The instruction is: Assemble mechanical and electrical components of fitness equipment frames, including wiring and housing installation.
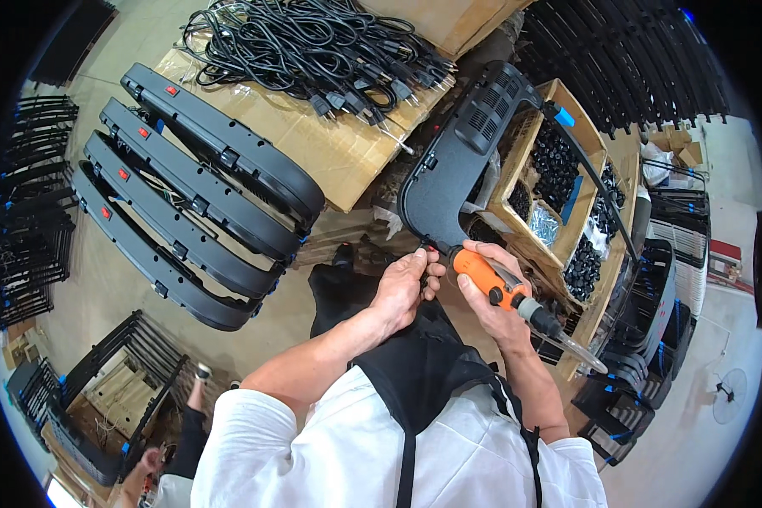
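An orange electric screwdriver (476, 267) is gripped in my right hand (506, 320), its nose pointing left and a clear hose trailing from its rear end. My left hand (400, 289) is closed in a pinch just left of the screwdriver's nose. What lies between its fingertips is too small and covered to make out. Both hands are at the lower edge of a long, curved black plastic housing (436, 188) with a vented, raised cover (489, 110) at its far end. A small red part (432, 249) shows at this edge, beside the screwdriver's nose.
On the right stands a wooden tray (506, 188) with compartments of black plastic parts (555, 173) and silver screws (543, 225). Black power cords (305, 55) lie on a cardboard surface (339, 165). Several black housings (203, 161) with red switches stand at left. Another person's arm (196, 396) shows lower left.
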A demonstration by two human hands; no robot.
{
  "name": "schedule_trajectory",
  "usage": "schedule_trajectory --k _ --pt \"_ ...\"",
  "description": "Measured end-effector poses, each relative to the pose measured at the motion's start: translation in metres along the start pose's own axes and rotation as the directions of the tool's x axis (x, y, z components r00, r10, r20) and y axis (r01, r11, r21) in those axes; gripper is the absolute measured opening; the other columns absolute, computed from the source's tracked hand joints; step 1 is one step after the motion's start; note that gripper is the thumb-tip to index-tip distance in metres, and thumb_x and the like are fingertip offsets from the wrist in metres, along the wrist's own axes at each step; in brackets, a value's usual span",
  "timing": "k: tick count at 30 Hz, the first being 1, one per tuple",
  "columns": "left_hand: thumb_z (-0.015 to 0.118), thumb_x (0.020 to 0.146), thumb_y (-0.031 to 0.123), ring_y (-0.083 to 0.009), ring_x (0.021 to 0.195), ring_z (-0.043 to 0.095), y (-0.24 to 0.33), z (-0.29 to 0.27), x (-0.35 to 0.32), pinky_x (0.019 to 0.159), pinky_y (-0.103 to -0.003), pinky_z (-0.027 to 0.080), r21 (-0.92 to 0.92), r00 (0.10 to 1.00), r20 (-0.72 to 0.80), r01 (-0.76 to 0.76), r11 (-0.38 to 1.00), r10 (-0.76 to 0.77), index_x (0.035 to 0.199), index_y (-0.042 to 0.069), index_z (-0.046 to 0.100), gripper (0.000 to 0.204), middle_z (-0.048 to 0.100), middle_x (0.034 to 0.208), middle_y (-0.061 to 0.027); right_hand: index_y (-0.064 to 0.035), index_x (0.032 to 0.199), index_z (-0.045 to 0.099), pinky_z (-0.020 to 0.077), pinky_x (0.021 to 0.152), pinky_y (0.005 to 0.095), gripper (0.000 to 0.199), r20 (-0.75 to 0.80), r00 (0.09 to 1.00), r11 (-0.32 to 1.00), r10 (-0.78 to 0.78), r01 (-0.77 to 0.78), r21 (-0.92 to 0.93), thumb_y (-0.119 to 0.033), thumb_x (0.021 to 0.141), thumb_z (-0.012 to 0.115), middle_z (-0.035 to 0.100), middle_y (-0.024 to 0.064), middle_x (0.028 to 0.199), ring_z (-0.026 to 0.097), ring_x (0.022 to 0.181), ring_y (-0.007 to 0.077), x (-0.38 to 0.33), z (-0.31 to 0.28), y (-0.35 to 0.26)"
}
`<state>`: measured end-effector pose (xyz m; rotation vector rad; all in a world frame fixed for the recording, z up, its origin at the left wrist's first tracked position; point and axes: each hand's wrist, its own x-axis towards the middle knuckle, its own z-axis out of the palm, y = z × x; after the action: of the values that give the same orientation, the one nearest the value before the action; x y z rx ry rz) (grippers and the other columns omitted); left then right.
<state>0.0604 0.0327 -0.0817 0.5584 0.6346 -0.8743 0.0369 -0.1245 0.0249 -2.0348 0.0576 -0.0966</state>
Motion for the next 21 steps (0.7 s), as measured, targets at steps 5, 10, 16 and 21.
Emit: schedule_trajectory --k 5,10,16,21 --pt "0.053 0.115 0.027 -0.0087 0.071 0.062 0.002 -0.011 -0.004 0.062 -0.024 0.05 0.082 0.999 0.029 -0.021 0.996 0.019 0.12 0.006 0.066 0.026 0.073 0.095 -0.0021 -0.0029 0.129 0.063 0.054 0.107 0.0387 0.041 0.071 0.979 0.981 0.193 -0.191 -0.037 -0.003 0.091 0.079 0.069 0.0157 0.136 0.068 0.121 0.0233 0.016 0.005 -0.013" --pt "0.055 0.113 0.023 -0.0101 0.077 0.063 0.011 -0.021 -0.006 0.069 -0.026 0.053 0.144 0.996 0.087 -0.024 0.989 0.012 0.121 0.003 0.068 0.025 0.072 0.096 -0.0025 -0.0045 0.124 0.066 0.0564 0.101 0.0363 0.035 0.171 0.974 0.987 0.148 -0.134 -0.09 -0.005 0.092 0.079 0.07 0.0154 0.136 0.069 0.115 0.021 0.028 0.001 -0.008" --pt "0.06 0.111 0.029 -0.0097 0.071 0.06 0.018 -0.024 0.0 0.062 -0.026 0.049 0.044 0.998 0.038 0.044 0.998 -0.046 0.112 0.007 0.07 0.024 0.069 0.088 0.0008 -0.0049 0.124 0.066 0.0562 0.1 0.0353 0.036 0.191 0.977 0.99 0.091 -0.068 -0.126 -0.003 0.09 0.08 0.07 0.0158 0.136 0.069 0.115 0.0204 0.03 0.003 -0.011" --pt "0.062 0.11 0.034 -0.0103 0.067 0.059 0.022 -0.022 0.008 0.058 -0.026 0.048 -0.016 0.996 -0.004 0.089 0.996 -0.089 0.102 0.011 0.069 0.026 0.067 0.082 0.002 -0.0058 0.123 0.066 0.0563 0.1 0.0355 0.036 0.188 0.976 0.99 0.11 -0.091 -0.107 -0.003 0.09 0.08 0.07 0.0155 0.135 0.07 0.115 0.0204 0.031 0.003 -0.01"
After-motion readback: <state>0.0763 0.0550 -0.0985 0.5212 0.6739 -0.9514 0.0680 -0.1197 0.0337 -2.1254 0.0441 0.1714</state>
